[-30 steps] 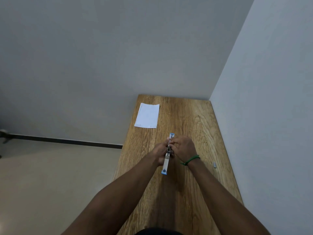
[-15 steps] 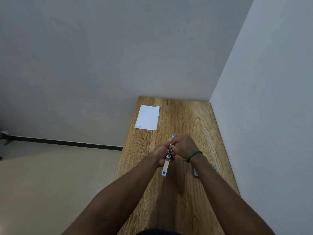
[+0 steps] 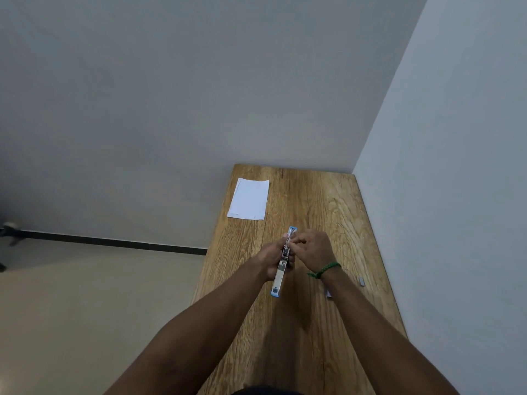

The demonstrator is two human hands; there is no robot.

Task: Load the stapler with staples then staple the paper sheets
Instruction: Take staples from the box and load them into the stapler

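The step in hand looks like seating staples in the opened stapler [image 3: 278, 280]. It should go best if the strip is laid legs down, square in the metal channel, and slid fully home before the top is swung shut; a tilted strip could jam. The left hand [image 3: 270, 259] grips the stapler round its middle, curled about the body, holding it lengthwise over the middle of the bench [image 3: 313, 352]. The right hand [image 3: 313, 250] has its fingers [image 3: 297, 240] bent close together at the channel's far part; whether they pinch a strip I cannot tell. Two staple strips [image 3: 362, 281] lie near the right edge, and the paper sheets [image 3: 249, 198] lie at the far left corner.
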